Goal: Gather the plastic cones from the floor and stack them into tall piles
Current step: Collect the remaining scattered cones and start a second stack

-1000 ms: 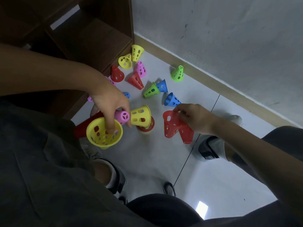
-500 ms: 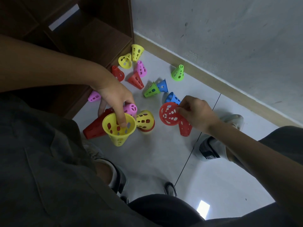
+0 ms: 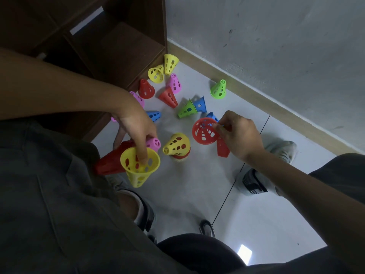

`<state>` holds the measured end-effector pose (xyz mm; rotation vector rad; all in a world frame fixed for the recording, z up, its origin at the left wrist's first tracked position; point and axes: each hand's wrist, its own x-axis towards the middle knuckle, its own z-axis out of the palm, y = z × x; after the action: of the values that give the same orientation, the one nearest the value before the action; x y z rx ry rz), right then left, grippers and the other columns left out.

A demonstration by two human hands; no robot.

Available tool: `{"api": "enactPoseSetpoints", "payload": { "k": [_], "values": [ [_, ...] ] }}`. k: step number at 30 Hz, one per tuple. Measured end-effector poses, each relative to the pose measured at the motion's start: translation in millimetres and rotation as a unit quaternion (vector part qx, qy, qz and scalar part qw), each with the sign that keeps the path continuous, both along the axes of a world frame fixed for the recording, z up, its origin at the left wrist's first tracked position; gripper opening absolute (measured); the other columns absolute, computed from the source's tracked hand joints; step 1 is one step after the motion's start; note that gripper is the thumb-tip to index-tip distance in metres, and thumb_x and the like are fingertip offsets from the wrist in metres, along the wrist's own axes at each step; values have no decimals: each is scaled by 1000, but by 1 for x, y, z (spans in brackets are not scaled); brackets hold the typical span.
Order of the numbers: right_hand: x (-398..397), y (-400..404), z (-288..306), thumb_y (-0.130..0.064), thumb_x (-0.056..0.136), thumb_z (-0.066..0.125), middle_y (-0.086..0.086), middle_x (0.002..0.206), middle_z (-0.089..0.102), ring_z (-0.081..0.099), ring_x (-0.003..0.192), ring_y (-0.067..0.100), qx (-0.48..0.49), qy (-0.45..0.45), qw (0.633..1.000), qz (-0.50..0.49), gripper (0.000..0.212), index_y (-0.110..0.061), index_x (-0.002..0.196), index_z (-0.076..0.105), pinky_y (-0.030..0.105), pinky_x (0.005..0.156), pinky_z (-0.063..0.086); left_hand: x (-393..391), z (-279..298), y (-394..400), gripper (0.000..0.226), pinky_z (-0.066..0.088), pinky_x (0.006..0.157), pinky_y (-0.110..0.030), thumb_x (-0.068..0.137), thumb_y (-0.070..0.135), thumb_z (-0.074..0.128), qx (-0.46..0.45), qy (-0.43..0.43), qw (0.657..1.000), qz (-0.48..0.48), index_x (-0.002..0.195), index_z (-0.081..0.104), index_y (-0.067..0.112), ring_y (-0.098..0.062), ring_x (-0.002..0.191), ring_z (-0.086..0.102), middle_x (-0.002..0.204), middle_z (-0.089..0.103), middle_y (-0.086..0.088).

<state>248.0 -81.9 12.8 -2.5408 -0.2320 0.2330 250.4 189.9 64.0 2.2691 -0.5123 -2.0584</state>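
Left hand hangs downward, finger hooked inside a yellow perforated plastic cone; right hand pinches a red perforated plastic cone's rim.

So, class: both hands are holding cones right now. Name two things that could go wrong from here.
1. The left hand grips a yellow cone by one finger hooked inside, with pink and red cones too; one may well slip.
2. The small pile between the hands is topped by a tilted yellow cone; the right hand adding its red cone might topple it.
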Motion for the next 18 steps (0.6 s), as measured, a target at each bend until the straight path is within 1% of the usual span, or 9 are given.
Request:
{"api": "enactPoseSetpoints", "payload": {
  "k": [3, 4, 6, 8, 9, 11, 13, 15, 18],
  "values": [
    [1, -2, -1, -37, 94, 64, 2, 80, 68, 64, 74, 26, 1, 0, 1000, -7, 16, -25, 86, 56, 36, 64, 54, 0, -7, 4, 24, 50, 49, -12, 82, 27, 83, -1, -58, 997, 43, 95, 63, 32, -7, 71, 67, 96, 65, 8],
    [1, -3, -2, -37, 94, 64, 1, 79, 67, 63, 74, 25, 2, 0, 1000, -8, 16, -26, 86, 56, 35, 64, 53, 0, -13, 5, 24, 48, 47, -11, 82, 26, 83, -3, -74, 996, 59, 92, 63, 33, -5, 66, 65, 93, 65, 9],
    [0, -4, -2, -36, 95, 64, -1, 79, 66, 63, 75, 24, 4, -3, 1000, -8, 16, -26, 86, 55, 34, 64, 52, -3, -12, 4, 24, 54, 52, -16, 83, 28, 82, -2, -57, 998, 32, 101, 66, 29, -5, 68, 68, 97, 67, 6],
    [0, -5, -3, -37, 95, 63, 1, 81, 67, 63, 74, 24, 2, -4, 1000, -6, 16, -24, 88, 56, 32, 63, 51, -4, -16, 7, 42, 63, 62, -31, 84, 31, 81, -12, -41, 999, 4, 121, 65, 22, -14, 77, 71, 107, 67, -1],
    [-1, -5, -4, -37, 96, 63, 2, 82, 68, 63, 74, 23, -2, -2, 1000, -3, 16, -23, 90, 58, 30, 62, 50, -5, -16, 7, 49, 64, 65, -36, 84, 32, 81, -20, -48, 999, 4, 127, 63, 21, -18, 81, 71, 110, 67, -3],
    [-2, -5, -5, -37, 97, 62, 3, 84, 70, 64, 74, 24, -4, -4, 1000, 1, 17, -21, 92, 59, 30, 62, 51, -6, -17, 8, 50, 64, 65, -40, 83, 32, 82, -47, -78, 996, 23, 128, 62, 21, -20, 80, 71, 103, 67, -1],
    [-1, -6, -6, -38, 96, 63, 4, 84, 70, 65, 75, 25, -1, -12, 1000, -4, 18, -21, 92, 59, 32, 62, 53, -5, -19, 9, 45, 64, 65, -42, 84, 30, 82, -78, -100, 990, 55, 125, 64, 21, -17, 74, 71, 87, 68, 7],
    [0, -5, -7, -41, 96, 62, 4, 84, 70, 63, 74, 25, 0, -19, 1000, -14, 20, -22, 91, 57, 30, 59, 49, -3, -19, 10, 41, 64, 67, -44, 85, 27, 81, -103, -117, 985, 78, 123, 66, 21, -13, 67, 70, 75, 68, 15],
    [-1, -5, -9, -44, 97, 59, 3, 80, 71, 62, 71, 29, -24, -80, 996, -9, 24, -21, 91, 57, 33, 59, 49, 1, -17, 8, 37, 63, 67, -45, 87, 25, 79, -134, -124, 976, 118, 121, 66, 23, -7, 64, 69, 72, 67, 27]
  ]
}}
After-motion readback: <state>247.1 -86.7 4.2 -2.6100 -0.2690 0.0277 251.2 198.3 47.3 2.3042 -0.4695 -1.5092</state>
